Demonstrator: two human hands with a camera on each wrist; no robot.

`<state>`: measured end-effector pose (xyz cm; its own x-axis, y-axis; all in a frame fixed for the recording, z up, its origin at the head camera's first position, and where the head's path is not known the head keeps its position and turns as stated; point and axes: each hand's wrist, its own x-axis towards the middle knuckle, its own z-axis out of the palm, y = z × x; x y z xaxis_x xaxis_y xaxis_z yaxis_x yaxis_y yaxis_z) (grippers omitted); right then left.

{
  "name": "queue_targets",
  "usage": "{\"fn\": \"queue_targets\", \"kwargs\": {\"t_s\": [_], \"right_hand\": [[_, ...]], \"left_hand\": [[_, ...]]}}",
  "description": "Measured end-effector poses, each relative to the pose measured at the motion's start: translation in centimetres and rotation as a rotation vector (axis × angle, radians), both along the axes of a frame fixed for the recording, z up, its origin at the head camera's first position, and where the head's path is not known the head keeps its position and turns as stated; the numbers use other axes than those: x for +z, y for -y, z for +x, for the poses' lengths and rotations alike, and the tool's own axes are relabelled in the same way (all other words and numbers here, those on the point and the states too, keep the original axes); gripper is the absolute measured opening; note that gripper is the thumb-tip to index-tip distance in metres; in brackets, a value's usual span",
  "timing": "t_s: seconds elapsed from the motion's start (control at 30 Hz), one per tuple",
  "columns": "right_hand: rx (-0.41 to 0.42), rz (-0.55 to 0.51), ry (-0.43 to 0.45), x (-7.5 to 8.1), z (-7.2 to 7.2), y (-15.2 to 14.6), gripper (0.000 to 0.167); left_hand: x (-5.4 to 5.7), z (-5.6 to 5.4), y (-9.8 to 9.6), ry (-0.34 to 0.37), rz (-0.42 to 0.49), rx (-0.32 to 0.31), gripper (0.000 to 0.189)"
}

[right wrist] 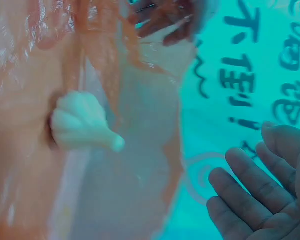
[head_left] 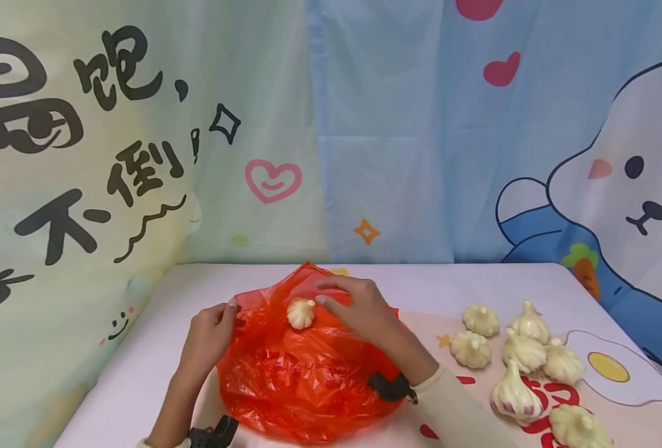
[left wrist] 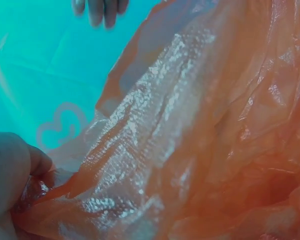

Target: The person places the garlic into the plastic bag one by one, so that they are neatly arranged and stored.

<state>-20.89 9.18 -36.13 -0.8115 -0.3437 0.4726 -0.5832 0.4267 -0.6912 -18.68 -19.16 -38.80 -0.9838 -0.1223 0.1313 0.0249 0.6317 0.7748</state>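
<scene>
A red plastic bag (head_left: pixel 308 379) stands puffed up on the table. Its thin edge is pinched between the thumb and fingers of my left hand (head_left: pixel 210 333), as the left wrist view also shows at the bag's rim (left wrist: pixel 45 192). One garlic bulb (head_left: pixel 300 313) appears at the bag's mouth, apart from both hands; in the right wrist view this garlic bulb (right wrist: pixel 85 122) has its stem towards the right hand. My right hand (head_left: pixel 359 308) hovers over the bag's far side, fingers spread and relaxed, holding nothing.
Several garlic bulbs (head_left: pixel 524 351) lie in a loose group on the table's right side, one of them purple-streaked (head_left: pixel 516 395). The white table (head_left: pixel 191 280) carries a printed mat with a fried egg picture (head_left: pixel 608 367). A printed curtain (head_left: pixel 387 124) hangs behind.
</scene>
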Motion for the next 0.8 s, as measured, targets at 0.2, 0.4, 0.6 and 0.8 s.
{"fn": "queue_targets", "kwargs": {"t_s": [0.2, 0.4, 0.6, 0.8], "right_hand": [[-0.022, 0.013, -0.039, 1.5, 2.5, -5.0, 0.026], [-0.112, 0.059, 0.027, 0.7, 4.9, -8.5, 0.026], [-0.182, 0.095, 0.063, -0.1, 6.8, -11.0, 0.026], [-0.286, 0.136, 0.062, -0.3, 9.0, -14.2, 0.027]], "left_hand": [[0.1, 0.0, -0.2, -0.004, 0.004, 0.007, 0.050], [0.1, 0.1, -0.4, 0.022, 0.009, -0.006, 0.048], [0.0, 0.2, -0.3, 0.012, -0.005, -0.005, 0.048], [0.0, 0.1, -0.4, 0.003, -0.010, -0.005, 0.046]]}}
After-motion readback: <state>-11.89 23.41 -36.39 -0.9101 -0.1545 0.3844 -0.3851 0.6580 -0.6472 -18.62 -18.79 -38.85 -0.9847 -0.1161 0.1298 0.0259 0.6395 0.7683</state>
